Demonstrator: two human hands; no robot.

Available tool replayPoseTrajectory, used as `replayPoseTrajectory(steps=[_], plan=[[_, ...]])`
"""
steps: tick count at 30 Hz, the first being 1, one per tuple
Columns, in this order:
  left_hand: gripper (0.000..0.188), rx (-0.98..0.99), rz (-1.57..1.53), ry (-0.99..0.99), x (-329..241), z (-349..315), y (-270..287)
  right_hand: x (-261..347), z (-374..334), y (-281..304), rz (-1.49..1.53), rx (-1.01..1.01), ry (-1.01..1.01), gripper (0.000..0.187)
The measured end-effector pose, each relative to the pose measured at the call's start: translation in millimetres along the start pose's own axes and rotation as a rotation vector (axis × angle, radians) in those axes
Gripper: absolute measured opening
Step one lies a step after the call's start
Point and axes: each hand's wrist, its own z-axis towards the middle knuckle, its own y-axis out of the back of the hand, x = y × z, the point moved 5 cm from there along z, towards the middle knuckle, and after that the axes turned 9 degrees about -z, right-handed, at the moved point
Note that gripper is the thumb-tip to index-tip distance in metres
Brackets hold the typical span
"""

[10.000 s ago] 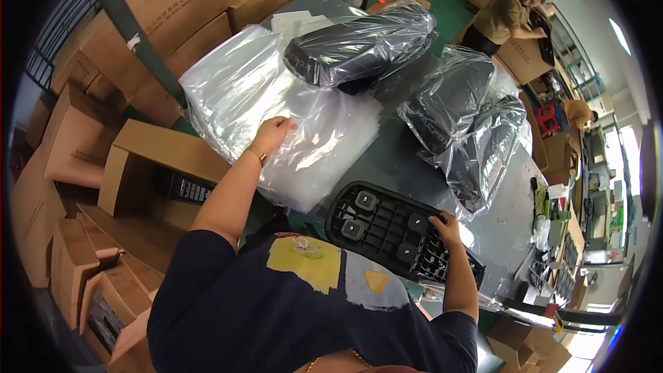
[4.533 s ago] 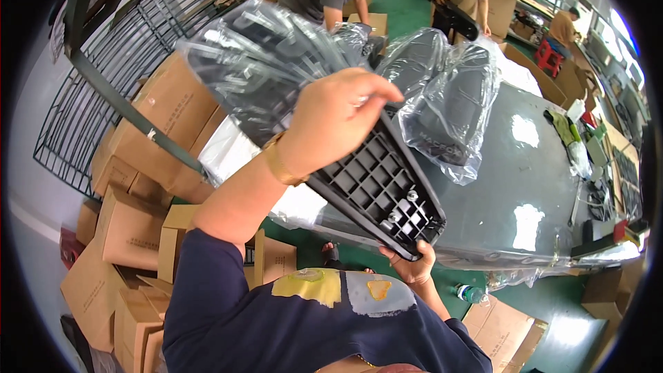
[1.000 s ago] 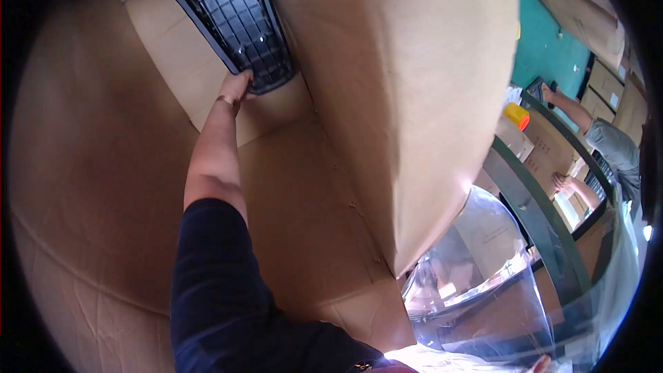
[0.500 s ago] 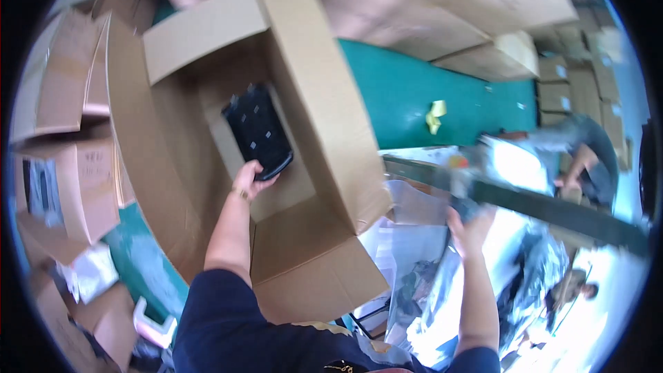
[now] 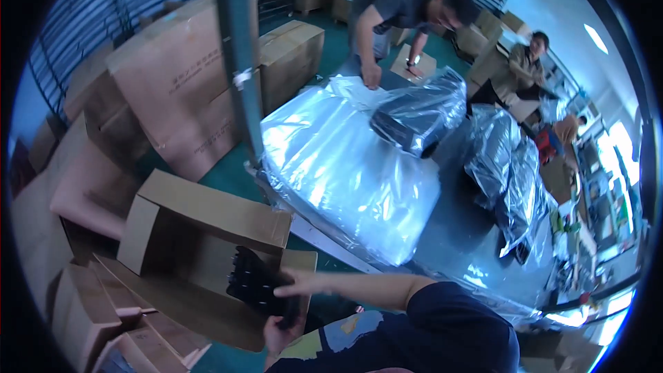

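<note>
A folded black item point(image 5: 259, 287) with small pale squares on it is between my two hands, over the right end of an open cardboard box point(image 5: 214, 208). I cannot tell exactly what kind of thing it is. My left hand point(image 5: 276, 336) is closed on its lower end, close to my body. Across from the right reaches my right arm, and my right hand point(image 5: 297, 283) grips the item's right side with the fingers over it. Part of the box's inside is hidden behind the black item.
A table point(image 5: 476, 266) on the right bears clear plastic bags point(image 5: 345, 166) and plastic-wrapped dark bundles point(image 5: 507, 166). A green-grey post point(image 5: 238, 55) rises at its corner. A person point(image 5: 390, 14) leans over the far side. Large cartons point(image 5: 173, 76) stand at left.
My view has swung to the right, toward the table. The black item has come up from the box floor. My right hand, formerly out at the right, has joined my left on it.
</note>
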Motion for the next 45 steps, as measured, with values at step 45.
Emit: replayPoseTrajectory(steps=[45], plan=[[0.052,0.826,0.251,-0.178,132,-11,-316,-209,-504,99,-0.162,-1.672,0.194,0.054]])
